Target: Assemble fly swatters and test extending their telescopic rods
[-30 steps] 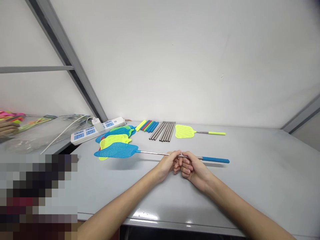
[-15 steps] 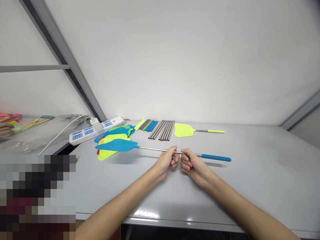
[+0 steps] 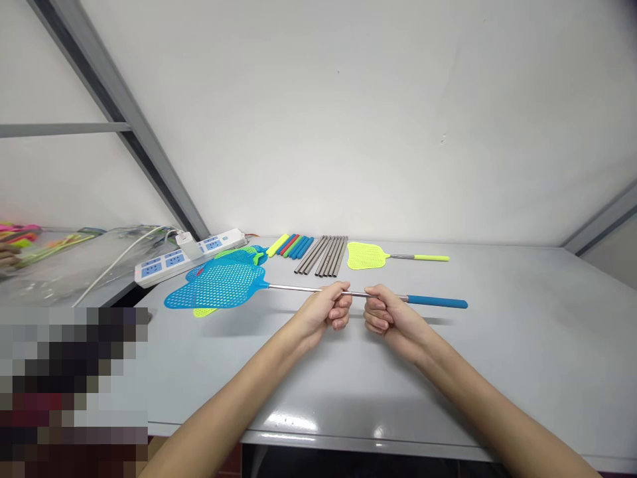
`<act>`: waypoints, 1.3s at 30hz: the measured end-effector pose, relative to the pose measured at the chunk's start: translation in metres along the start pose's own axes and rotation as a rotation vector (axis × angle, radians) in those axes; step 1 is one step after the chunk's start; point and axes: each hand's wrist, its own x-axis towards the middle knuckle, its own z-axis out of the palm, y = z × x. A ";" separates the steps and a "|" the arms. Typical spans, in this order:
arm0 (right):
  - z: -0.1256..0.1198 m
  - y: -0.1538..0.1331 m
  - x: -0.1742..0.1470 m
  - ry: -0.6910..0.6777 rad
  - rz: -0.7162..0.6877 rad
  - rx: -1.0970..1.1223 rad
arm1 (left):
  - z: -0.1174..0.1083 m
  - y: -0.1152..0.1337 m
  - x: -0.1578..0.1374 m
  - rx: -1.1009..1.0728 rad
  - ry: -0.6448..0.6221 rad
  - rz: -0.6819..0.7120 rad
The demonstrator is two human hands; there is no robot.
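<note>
Your blue fly swatter (image 3: 357, 293) is in both your fists, raised above the table (image 3: 527, 345). Your left hand (image 3: 328, 315) pinches its thin metal rod (image 3: 293, 288) between thumb and curled fingers; your right hand (image 3: 391, 318) clasps the rod just short of the blue handle (image 3: 438, 302), with a narrow gap between the fists.

It should feel light, the rod stiff and probably slick, the perforated blue paddle (image 3: 219, 285) bendy and unlikely to break. The rod where your fists sit looks a sound hold; the handle, beyond your right fist, likely offers more friction, and the paddle a floppy one.

The long axis runs crosswise before you, nearly level, paddle out past your left fist, handle end past your right and slightly nearer you.
</note>
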 end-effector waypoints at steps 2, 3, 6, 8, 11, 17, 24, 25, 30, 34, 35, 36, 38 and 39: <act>0.000 -0.001 -0.001 0.001 -0.008 -0.005 | -0.001 0.000 0.000 0.000 -0.011 0.000; 0.000 -0.002 -0.001 0.003 -0.016 -0.011 | -0.001 0.001 0.000 -0.004 -0.015 -0.001; 0.000 -0.004 -0.002 0.010 -0.031 -0.029 | -0.001 0.003 0.000 -0.025 -0.021 -0.001; 0.000 -0.005 -0.003 0.013 -0.036 -0.032 | -0.001 0.004 -0.001 -0.032 -0.023 0.002; -0.001 -0.007 -0.003 0.021 -0.050 -0.032 | -0.002 0.006 -0.001 -0.026 -0.027 0.002; -0.004 -0.008 -0.003 0.038 -0.055 -0.037 | -0.008 0.006 0.002 -0.035 -0.016 -0.003; -0.004 -0.011 -0.004 0.053 -0.092 -0.081 | -0.014 0.007 0.003 -0.048 -0.022 0.017; -0.004 -0.012 -0.004 0.059 -0.099 -0.097 | -0.014 0.008 0.002 -0.051 -0.023 0.020; -0.005 -0.015 -0.007 0.079 -0.143 -0.165 | -0.014 0.011 0.000 -0.081 -0.010 0.036; -0.006 -0.017 -0.007 0.083 -0.165 -0.178 | -0.017 0.012 0.001 -0.124 0.010 0.052; -0.006 -0.017 -0.007 0.082 -0.166 -0.181 | -0.018 0.012 0.001 -0.135 0.017 0.055; -0.006 -0.018 -0.007 0.080 -0.167 -0.184 | -0.019 0.012 0.000 -0.144 0.022 0.059; -0.007 -0.019 -0.007 0.079 -0.172 -0.183 | -0.020 0.014 -0.001 -0.152 0.027 0.063; -0.007 -0.020 -0.007 0.078 -0.174 -0.180 | -0.021 0.015 -0.002 -0.151 0.028 0.063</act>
